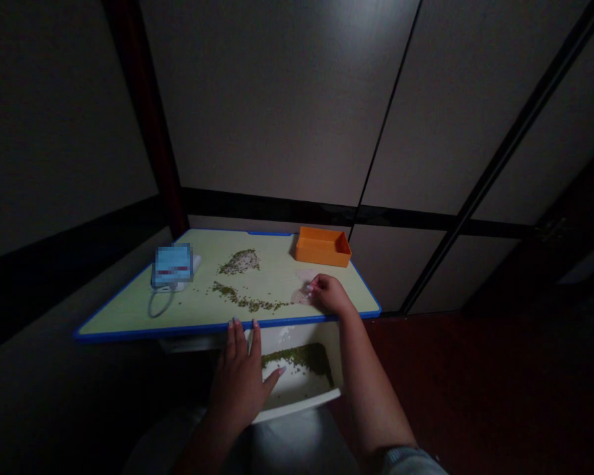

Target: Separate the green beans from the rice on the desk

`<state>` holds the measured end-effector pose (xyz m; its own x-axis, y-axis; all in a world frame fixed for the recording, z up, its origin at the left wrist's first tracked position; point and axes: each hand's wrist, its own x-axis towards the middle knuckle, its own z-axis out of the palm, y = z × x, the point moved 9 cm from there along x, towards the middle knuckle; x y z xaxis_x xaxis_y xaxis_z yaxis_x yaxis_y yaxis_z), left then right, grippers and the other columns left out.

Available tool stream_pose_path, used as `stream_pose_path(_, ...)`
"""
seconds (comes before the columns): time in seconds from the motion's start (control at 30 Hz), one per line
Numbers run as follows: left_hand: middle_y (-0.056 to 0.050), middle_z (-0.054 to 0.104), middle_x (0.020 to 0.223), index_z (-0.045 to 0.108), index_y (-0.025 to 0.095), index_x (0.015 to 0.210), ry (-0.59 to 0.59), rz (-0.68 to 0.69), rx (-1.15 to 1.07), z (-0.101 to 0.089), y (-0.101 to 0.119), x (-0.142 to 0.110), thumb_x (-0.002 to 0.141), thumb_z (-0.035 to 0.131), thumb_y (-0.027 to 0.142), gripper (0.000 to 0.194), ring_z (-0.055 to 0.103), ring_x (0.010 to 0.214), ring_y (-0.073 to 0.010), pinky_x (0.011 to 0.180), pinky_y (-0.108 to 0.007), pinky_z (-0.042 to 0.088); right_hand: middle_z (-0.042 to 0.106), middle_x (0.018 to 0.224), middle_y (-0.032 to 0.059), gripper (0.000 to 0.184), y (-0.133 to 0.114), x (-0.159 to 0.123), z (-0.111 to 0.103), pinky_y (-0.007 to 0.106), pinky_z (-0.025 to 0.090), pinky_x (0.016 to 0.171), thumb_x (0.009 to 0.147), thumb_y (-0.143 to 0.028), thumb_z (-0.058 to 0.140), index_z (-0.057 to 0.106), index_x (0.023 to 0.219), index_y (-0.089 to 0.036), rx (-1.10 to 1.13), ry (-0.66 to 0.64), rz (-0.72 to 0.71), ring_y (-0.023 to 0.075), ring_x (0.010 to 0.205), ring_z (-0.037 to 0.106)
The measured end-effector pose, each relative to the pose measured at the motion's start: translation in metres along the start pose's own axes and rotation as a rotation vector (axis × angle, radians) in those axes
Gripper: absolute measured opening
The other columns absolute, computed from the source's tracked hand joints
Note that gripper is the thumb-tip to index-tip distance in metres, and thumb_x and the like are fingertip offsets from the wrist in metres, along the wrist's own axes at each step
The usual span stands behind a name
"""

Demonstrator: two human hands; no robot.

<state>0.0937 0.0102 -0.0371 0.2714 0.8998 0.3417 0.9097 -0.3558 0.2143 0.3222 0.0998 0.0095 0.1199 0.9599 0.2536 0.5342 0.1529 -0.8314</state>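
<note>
My left hand [242, 376] rests on a white container [304, 401] held below the near edge of a small table [129, 316]; its fingers curl over the container's rim. Green beans [301, 359] lie inside the container. My right hand [329, 293] lies on the tabletop near the right front edge, its fingers bent over a small pale pinkish patch [301, 295]. Scattered green beans [250, 302] form a trail on the table left of that hand, and a second heap [240, 262] lies farther back.
An orange box [323, 246] stands at the table's far right corner. A blue-and-white device [172, 267] with a looped cable [157, 305] sits at the left. The table has a blue edge; grey wall panels rise behind it, and a dark red floor lies to the right.
</note>
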Motion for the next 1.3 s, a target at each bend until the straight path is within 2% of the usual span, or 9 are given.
stream_pose_path(0.2,-0.027,0.014,0.153,0.023,0.010,0.142,0.017,0.003,-0.005,0.000,0.000,-0.001,0.072,0.054,0.050,0.086,0.005,0.143,-0.0385,0.104,-0.052,0.033,0.060,0.064,-0.0008,0.003,0.006,0.001,-0.002,0.021,0.042,0.057,0.071,-0.016,0.056,0.054,0.070,-0.016,0.029,-0.012,0.015,0.0105,0.058,0.053)
stream_pose_path(0.4,-0.028,0.014,0.152,0.023,0.008,0.141,0.014,0.008,-0.008,0.001,-0.001,-0.001,0.073,0.052,0.051,0.085,0.006,0.143,-0.0392,0.105,-0.051,0.032,0.060,0.066,0.0000,0.005,0.013,0.006,-0.007,0.021,0.038,0.057,0.074,-0.019,0.058,0.054,0.071,-0.017,-0.033,0.055,0.016,0.0116,0.060,0.052)
stream_pose_path(0.77,-0.029,0.013,0.152,0.022,0.008,0.142,0.009,0.019,-0.011,0.002,-0.001,-0.001,0.073,0.052,0.052,0.086,0.003,0.143,-0.0397,0.105,-0.051,0.031,0.060,0.065,-0.0014,0.003,-0.014,-0.002,0.007,0.020,0.038,0.058,0.075,-0.016,0.056,0.058,0.073,-0.016,-0.038,-0.051,-0.052,0.0108,0.060,0.052)
stream_pose_path(0.93,-0.029,0.012,0.152,0.022,0.009,0.142,0.009,0.020,-0.011,0.004,-0.001,0.000,0.074,0.050,0.052,0.085,0.003,0.143,-0.0397,0.104,-0.052,0.032,0.055,0.063,-0.0028,0.007,-0.013,-0.003,-0.004,0.020,0.037,0.057,0.078,-0.021,0.053,0.055,0.073,-0.017,-0.026,-0.034,-0.054,0.0103,0.060,0.049)
stream_pose_path(1.13,-0.030,0.011,0.152,0.023,0.008,0.141,0.016,0.027,-0.012,0.004,-0.002,0.000,0.074,0.052,0.052,0.086,0.002,0.143,-0.0393,0.107,-0.051,0.030,0.055,0.059,-0.0035,0.007,-0.011,-0.006,0.008,0.020,0.037,0.054,0.077,-0.021,0.053,0.056,0.073,-0.017,-0.052,-0.111,-0.030,0.0105,0.054,0.049)
stream_pose_path(1.3,-0.029,0.010,0.153,0.022,0.008,0.142,0.025,0.025,-0.013,0.004,-0.002,-0.002,0.074,0.052,0.051,0.085,0.002,0.143,-0.0391,0.106,-0.051,0.031,0.059,0.063,-0.0008,0.006,-0.012,-0.005,0.004,0.021,0.033,0.055,0.077,-0.018,0.055,0.058,0.073,-0.016,-0.160,-0.063,-0.016,0.0113,0.058,0.049)
